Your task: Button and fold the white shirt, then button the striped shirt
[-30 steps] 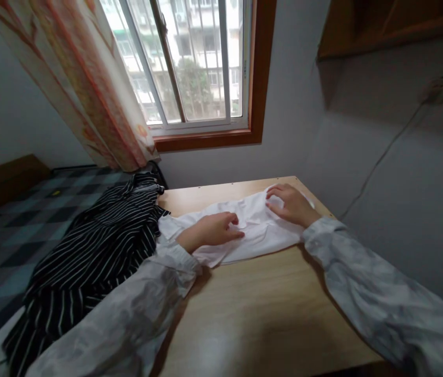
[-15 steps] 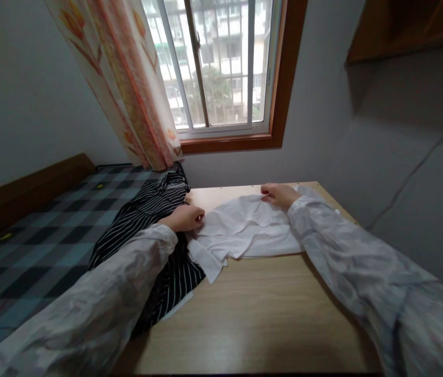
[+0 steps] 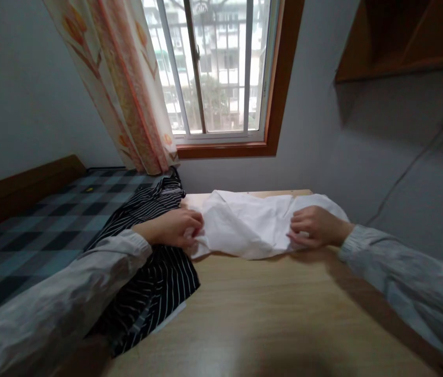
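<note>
One pale wood counter with a striped garment across its left edge, a creased white cloth lying along the far side, left hand clamped on its left end, right hand gripping right of middle.

Your left hand and right hand grip white cloth across a wooden table, black striped garment at left.

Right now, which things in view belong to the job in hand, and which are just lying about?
In use:
- white cloth, touched by left hand and right hand
- table, under the cloth

Apparently lying about:
- black striped garment, left of the cloth
- checked bedding
</note>
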Demonstrator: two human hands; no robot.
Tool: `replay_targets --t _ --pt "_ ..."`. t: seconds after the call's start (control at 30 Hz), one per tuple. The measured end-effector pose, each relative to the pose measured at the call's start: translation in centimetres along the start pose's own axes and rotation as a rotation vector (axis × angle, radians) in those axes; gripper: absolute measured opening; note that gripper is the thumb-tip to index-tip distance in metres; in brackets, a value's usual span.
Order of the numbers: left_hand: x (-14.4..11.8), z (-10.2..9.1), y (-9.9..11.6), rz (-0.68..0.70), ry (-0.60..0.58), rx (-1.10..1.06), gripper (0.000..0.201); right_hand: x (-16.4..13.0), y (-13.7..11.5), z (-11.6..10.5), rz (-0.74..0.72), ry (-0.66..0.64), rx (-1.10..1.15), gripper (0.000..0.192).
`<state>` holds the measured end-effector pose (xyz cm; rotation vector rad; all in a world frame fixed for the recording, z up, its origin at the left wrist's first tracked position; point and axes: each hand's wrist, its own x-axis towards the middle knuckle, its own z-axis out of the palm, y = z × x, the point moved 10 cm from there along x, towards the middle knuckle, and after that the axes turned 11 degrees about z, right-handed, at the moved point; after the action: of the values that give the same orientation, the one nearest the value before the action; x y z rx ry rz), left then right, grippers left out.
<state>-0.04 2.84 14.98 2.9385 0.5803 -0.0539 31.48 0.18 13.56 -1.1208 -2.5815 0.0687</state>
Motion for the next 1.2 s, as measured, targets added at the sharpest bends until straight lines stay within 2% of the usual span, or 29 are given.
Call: replay_targets --t 0.07,0.13,0.23,0.3,0.33,0.37,0.43,0.5,0.57,0.63,0.7,0.77,0.83,0.9,0.93,1.0,1.07,1.13,1.2 --pt "0.1 1.7 0.4 -0.010 -0.033 -0.037 0.025 0.5 2.5 -0.4 0.138 0.136 -0.017 0.026" --pt "0.5 1.8 -0.1 -0.066 0.050 0.001 0.036 1.6 4.8 0.7 0.246 0.146 -0.002 0.024" --pt "1.1 1.4 -1.5 -0.156 0.181 0.054 0.067 3.3 6.0 5.9 0.328 -0.109 0.093 0.045" --pt "1.5 2.6 -2.5 -0.204 0.134 0.025 0.092 3.8 5.3 8.7 0.344 -0.204 0.115 0.047" --pt "1.6 3.5 -2.8 -0.225 0.078 -0.001 0.098 3.8 5.0 9.7 0.369 -0.226 0.121 0.040" --pt "1.7 4.6 -3.0 -0.239 0.014 -0.031 0.098 3.8 4.8 10.4 0.399 -0.240 0.124 0.031" --pt "1.7 6.5 -3.0 -0.245 -0.090 -0.089 0.084 3.7 4.5 11.4 0.452 -0.275 0.136 0.015" --pt "1.7 7.5 -2.5 -0.219 -0.134 -0.140 0.066 3.8 4.7 11.3 0.470 -0.258 0.127 0.014" --pt "1.8 7.6 -1.9 -0.184 -0.131 -0.180 0.051 4.1 6.0 10.2 0.527 -0.154 0.075 0.017" --pt "2.0 7.1 -1.4 -0.136 -0.110 -0.213 0.037 4.0 8.2 9.4 0.663 -0.072 0.018 0.036" --pt "2.2 6.5 -0.8 -0.078 -0.090 -0.236 0.025 3.8 9.9 10.2 0.779 -0.111 0.030 0.047" --pt "2.4 6.1 -0.4 -0.034 -0.076 -0.236 0.018 4.1 10.5 11.6 0.802 -0.203 0.103 0.039" --pt "2.5 5.9 -0.3 -0.026 -0.076 -0.212 0.016 4.8 10.8 11.9 0.770 -0.245 0.171 0.031" --pt "2.5 5.9 -0.3 -0.045 -0.092 -0.175 0.019 5.6 12.2 9.6 0.770 -0.134 0.216 0.029" --pt "2.4 5.9 -0.3 -0.054 -0.105 -0.154 0.021 5.8 13.7 7.5 0.796 -0.010 0.249 0.029" --pt "2.3 6.0 -0.3 -0.067 -0.134 -0.109 0.026 4.8 17.6 1.3 0.894 0.397 0.293 0.026" --pt "2.1 6.1 -0.2 -0.069 -0.164 -0.065 0.030 2.1 21.7 -3.3 1.025 0.747 0.390 0.025" --pt "1.9 6.1 -0.1 -0.062 -0.180 -0.032 0.032 -1.0 24.5 -5.9 1.160 0.977 0.406 0.035" --pt "1.8 6.0 0.0 -0.048 -0.188 -0.022 0.033 -3.0 24.8 -7.0 1.201 1.079 0.316 0.052"
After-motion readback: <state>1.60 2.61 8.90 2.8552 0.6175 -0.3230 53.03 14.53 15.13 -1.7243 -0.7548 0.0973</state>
